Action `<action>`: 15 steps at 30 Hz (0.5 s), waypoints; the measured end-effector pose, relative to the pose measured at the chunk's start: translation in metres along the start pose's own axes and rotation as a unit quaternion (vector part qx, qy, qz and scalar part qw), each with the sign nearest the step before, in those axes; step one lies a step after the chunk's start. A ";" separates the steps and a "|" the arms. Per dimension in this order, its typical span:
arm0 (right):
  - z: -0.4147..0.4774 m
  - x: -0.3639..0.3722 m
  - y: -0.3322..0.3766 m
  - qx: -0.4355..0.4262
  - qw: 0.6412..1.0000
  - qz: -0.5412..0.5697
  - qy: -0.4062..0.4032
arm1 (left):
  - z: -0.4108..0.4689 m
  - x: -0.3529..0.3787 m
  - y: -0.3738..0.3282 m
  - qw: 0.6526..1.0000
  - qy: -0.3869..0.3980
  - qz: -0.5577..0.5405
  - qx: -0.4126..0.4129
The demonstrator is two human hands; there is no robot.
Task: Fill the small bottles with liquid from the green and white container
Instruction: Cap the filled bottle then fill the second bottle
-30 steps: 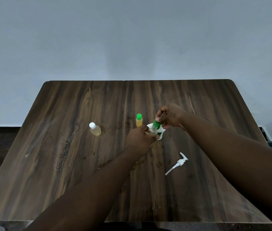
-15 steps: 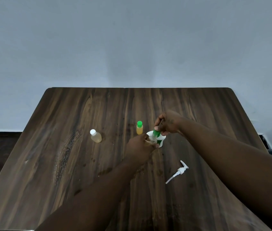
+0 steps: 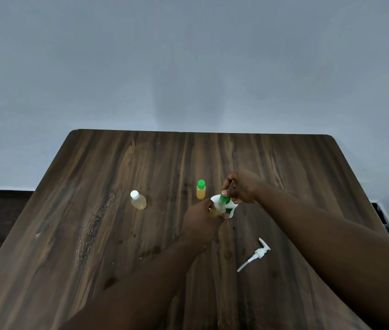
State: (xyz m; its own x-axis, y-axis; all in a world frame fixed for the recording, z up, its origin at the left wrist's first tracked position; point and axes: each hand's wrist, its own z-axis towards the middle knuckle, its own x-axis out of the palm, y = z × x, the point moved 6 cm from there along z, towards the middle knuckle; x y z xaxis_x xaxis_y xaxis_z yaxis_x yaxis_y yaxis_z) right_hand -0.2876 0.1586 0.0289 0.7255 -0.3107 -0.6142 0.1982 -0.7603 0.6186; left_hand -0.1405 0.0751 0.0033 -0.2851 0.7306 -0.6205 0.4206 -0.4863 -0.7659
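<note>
My left hand (image 3: 201,219) is closed around a small clear bottle (image 3: 217,209) near the middle of the table. My right hand (image 3: 242,186) reaches over from the right and pinches that bottle's green cap (image 3: 224,199) between thumb and fingers. The green and white container (image 3: 232,209) stands right behind the held bottle and is mostly hidden by it and my hands. A small bottle with a green cap (image 3: 201,189) holds orange liquid and stands just left of my hands. Farther left stands a small bottle with a white cap (image 3: 138,200), holding pale yellow liquid.
A white pump dispenser head (image 3: 255,254) lies on its side on the dark wooden table (image 3: 93,246), to the right of my left forearm. Small wet spots mark the wood near the middle. A grey wall rises behind the table's far edge.
The view has tilted upward, so the table sits lower in the frame. Both hands stay on the small bottle and its green cap; nothing else on the table has moved.
</note>
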 end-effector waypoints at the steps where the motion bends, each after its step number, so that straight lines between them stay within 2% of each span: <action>1: 0.000 0.001 0.000 -0.001 1.000 -0.006 -0.001 | -0.001 0.000 0.001 1.000 -0.001 0.002 -0.004; 15: 0.001 -0.008 0.005 -0.006 1.000 -0.026 -0.008 | -0.001 -0.002 -0.003 1.000 0.003 -0.010 -0.009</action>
State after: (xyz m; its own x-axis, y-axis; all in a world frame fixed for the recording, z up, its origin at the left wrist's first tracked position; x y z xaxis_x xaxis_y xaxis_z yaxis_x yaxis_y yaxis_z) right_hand -0.2929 0.1564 0.0367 0.7030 -0.2797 -0.6538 0.2441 -0.7686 0.5913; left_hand -0.1399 0.0754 0.0074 -0.2878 0.7433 -0.6038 0.4312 -0.4624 -0.7748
